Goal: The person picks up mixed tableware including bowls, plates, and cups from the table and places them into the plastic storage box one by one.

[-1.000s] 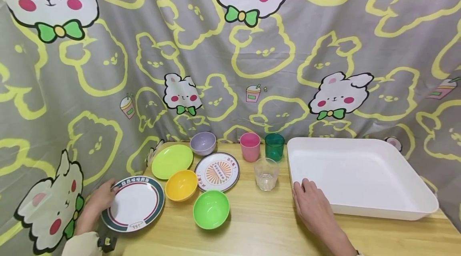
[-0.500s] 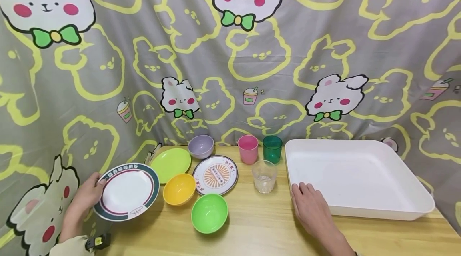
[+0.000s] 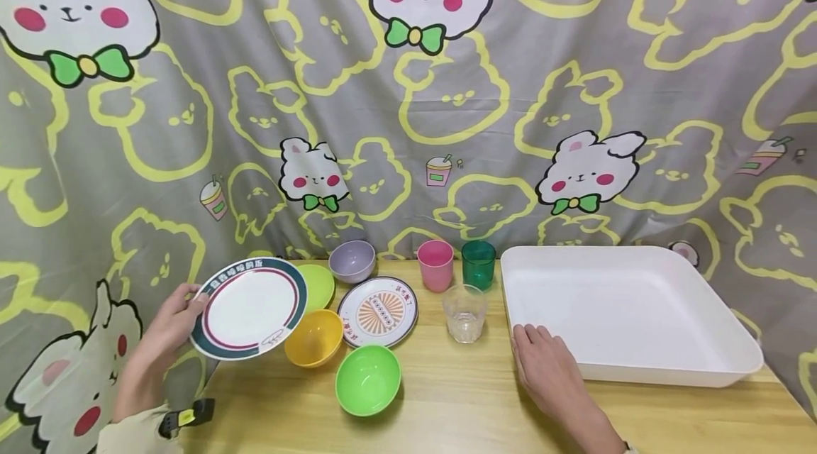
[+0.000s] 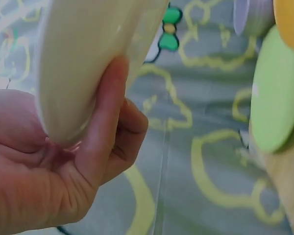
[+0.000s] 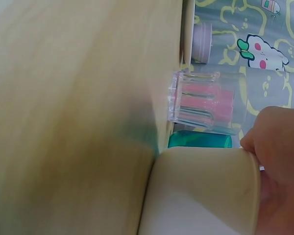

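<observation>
The left hand (image 3: 175,319) grips the left edge of the green-rimmed plate (image 3: 252,308), which is held tilted above the table (image 3: 447,404). Its thumb shows on the rim in the head view; the other fingers are mostly hidden beneath. In the left wrist view the plate runs out of the top, showing only its pale, plain side.

From the head, this plate covers much of the lime plate (image 3: 319,287) and a bit of the orange bowl (image 3: 314,340); whether it touches the bowl cannot be told.

The right hand (image 3: 545,365) grips the left rim of the white tray (image 3: 638,312), hiding that near corner; its thumb is hard to make out.

The clear cup (image 3: 464,316) stands before the pink cup (image 3: 436,266) and the teal cup (image 3: 479,266). In the right wrist view the tray wall hides part of the teal cup, and the nearby tabletop is blurred. The sleeve (image 3: 137,433) is cut off below.
</observation>
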Tool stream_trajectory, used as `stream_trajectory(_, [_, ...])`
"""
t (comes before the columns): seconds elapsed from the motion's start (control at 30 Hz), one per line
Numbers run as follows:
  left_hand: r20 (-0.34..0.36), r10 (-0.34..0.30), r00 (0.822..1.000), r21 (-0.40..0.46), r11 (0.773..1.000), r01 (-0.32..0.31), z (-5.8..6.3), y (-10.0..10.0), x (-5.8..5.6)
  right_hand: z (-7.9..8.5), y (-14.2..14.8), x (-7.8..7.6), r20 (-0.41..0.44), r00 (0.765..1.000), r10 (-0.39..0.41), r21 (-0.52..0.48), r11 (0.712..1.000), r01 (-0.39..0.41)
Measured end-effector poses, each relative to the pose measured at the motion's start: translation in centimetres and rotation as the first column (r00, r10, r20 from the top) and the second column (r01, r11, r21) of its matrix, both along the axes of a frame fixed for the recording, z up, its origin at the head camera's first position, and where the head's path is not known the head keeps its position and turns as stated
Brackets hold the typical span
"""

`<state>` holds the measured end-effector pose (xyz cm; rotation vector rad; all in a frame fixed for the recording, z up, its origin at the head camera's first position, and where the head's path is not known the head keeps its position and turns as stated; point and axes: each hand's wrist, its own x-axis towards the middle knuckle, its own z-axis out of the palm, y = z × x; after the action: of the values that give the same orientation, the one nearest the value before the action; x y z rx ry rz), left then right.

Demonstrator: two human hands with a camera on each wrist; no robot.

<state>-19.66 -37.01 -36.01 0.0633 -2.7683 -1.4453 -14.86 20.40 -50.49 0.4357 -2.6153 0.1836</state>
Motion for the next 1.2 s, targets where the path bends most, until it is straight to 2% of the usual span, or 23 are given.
stream_trajectory(0.07, [0.004,-0.023,1.0,0.084,0.996,0.023,0.0,0.9,-0.4,0.0,0.0,0.0,-0.005,1.0,0.004,-0.003,1.0,-0.004])
stream_trajectory(0.23, [-0.004,-0.061,0.998,0.222,0.973,0.06,-0.2,3.1,-1.4,0.3,-0.2,-0.2,-0.003,1.0,0.009,-0.004,1.0,-0.009])
stream_trajectory(0.43, [0.018,-0.103,0.994,0.366,0.926,0.09,0.0,6.1,-2.0,0.6,-0.5,-0.2,0.042,0.999,0.001,-0.016,1.0,-0.001])
stream_trajectory(0.6, [0.02,-0.116,0.993,0.419,0.903,0.097,0.4,9.0,-2.6,0.8,-0.7,-0.2,0.084,0.996,-0.028,-0.02,0.999,0.03])
stream_trajectory(0.87, [0.048,-0.098,0.994,0.495,0.867,0.062,-0.1,13.3,-3.3,0.8,-0.9,-0.4,0.081,0.996,-0.02,-0.049,0.999,0.024])
stream_trajectory(1.2, [0.029,-0.116,0.993,0.583,0.809,0.077,-0.5,18.6,-3.9,0.8,-1.0,-0.4,0.081,0.996,-0.029,-0.043,0.999,0.032])
